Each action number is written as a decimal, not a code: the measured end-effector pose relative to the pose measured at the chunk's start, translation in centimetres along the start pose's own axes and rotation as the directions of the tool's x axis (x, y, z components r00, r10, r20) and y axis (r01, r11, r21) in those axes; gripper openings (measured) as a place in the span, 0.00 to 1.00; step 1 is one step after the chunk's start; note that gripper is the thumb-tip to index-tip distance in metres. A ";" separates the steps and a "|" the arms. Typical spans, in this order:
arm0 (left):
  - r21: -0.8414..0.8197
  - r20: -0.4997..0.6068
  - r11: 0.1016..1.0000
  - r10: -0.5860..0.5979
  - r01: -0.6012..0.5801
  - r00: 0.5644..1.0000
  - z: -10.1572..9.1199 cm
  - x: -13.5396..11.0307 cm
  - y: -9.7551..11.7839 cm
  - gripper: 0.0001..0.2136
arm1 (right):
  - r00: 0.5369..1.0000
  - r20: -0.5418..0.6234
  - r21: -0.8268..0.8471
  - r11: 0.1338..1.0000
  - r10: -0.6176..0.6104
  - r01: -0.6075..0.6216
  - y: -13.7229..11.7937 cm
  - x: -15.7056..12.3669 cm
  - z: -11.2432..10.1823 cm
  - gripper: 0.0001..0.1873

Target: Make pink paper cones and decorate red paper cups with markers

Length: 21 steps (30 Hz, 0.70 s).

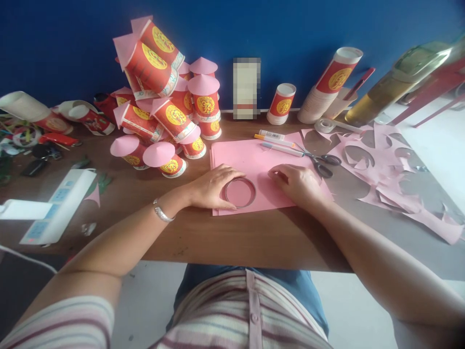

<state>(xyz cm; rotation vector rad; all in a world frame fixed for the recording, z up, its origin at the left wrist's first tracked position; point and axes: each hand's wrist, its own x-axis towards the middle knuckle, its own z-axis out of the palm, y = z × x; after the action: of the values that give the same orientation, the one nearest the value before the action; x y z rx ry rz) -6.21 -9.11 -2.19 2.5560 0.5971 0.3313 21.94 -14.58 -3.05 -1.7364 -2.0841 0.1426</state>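
Note:
A pink paper sheet [254,155] lies flat on the brown table [232,237] in front of me. A clear round ring or lid [240,192] rests on the sheet near its front edge. My left hand [212,186] curves around the ring's left side, fingers touching its rim and pressing it down. My right hand [298,182] lies on the sheet to the right of the ring, fingers curled together on the paper; whether they pinch a pen I cannot make out.
A heap of red paper cups with pink cone lids [167,106] stands at the back left. Scissors [321,162] and pens [278,140] lie behind the sheet. Pink offcuts [385,169] cover the right side. A cup stack [330,87] leans at the blue wall. A white device [54,208] sits left.

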 end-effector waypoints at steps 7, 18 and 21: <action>-0.021 0.011 1.000 -0.010 0.010 1.000 0.0 -0.2 -0.2 0.40 | 0.999 0.027 -0.002 1.000 0.021 -0.021 0.1 0.1 0.1 0.11; -0.142 0.055 0.990 -0.020 0.027 0.998 -1.1 -1.0 -0.9 0.43 | 1.000 0.005 0.009 1.000 -0.022 0.022 0.4 0.0 0.2 0.10; -0.213 0.063 0.976 -0.042 0.055 0.997 -1.6 -1.3 -1.0 0.40 | 0.999 -0.001 0.014 0.999 -0.033 0.033 0.5 0.0 0.3 0.10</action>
<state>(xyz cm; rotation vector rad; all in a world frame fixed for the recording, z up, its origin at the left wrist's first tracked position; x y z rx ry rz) -8.26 -8.24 -1.49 2.3320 0.5687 0.2874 22.28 -14.42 -3.44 -1.6927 -2.1054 0.1461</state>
